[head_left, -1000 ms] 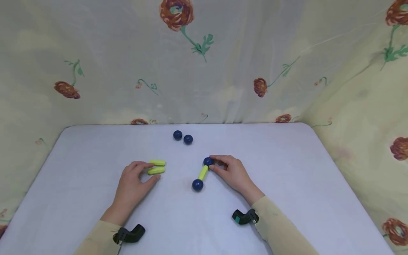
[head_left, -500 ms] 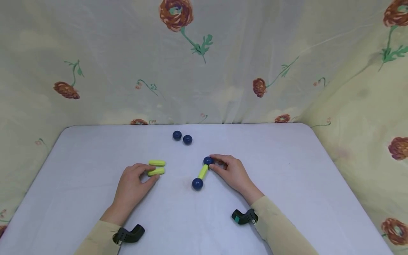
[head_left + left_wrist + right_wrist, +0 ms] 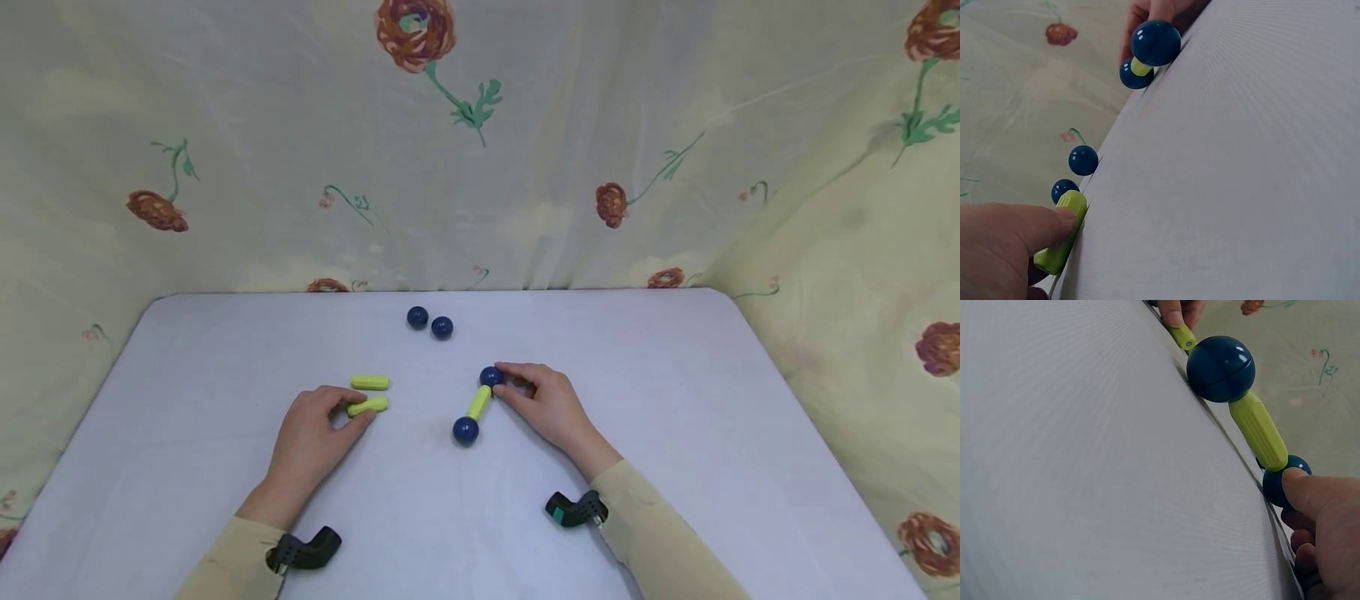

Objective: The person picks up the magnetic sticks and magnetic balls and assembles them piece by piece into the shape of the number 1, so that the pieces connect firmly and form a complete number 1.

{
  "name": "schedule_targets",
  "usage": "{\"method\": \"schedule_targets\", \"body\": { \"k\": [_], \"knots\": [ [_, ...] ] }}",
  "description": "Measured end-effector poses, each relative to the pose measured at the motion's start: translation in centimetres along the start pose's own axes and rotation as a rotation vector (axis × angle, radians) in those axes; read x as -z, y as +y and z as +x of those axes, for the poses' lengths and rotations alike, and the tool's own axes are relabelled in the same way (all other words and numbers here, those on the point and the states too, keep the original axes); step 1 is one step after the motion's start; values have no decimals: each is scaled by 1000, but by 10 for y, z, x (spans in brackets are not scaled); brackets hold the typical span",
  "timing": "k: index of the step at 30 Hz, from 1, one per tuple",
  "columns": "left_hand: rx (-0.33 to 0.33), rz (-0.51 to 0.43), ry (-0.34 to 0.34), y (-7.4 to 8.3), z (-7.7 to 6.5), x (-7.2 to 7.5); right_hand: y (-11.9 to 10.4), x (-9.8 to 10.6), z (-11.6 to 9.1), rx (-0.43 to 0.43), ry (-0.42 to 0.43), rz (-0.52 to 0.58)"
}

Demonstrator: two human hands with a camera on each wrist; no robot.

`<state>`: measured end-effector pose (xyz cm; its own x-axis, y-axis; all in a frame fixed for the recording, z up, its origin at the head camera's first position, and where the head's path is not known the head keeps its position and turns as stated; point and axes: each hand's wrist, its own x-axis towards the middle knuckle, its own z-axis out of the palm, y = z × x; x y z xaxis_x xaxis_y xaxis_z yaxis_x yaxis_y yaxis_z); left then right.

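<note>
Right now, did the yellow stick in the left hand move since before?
Yes, a little: the yellow stick in the left hand has shifted nearer, away from the table's back edge.

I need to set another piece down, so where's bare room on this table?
Bare: the table right of the right hand, and the near middle between the black wrist devices. Crowded: between the hands, with two green rods and a ball-ended rod; two blue balls sit beyond.

Brought the left grip from the far stick to a pinch on the near stick within the last second, slightly widening the gap between the two.
</note>
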<state>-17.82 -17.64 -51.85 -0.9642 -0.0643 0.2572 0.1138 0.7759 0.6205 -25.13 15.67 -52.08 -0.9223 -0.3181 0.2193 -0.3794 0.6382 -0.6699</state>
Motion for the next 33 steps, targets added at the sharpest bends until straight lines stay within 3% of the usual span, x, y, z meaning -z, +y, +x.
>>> {"method": "schedule_targets", "body": {
  "k": [33],
  "knots": [
    [-15, 29, -13, 0, 1, 0, 0, 0, 1, -32, 4, 7]
  ]
}}
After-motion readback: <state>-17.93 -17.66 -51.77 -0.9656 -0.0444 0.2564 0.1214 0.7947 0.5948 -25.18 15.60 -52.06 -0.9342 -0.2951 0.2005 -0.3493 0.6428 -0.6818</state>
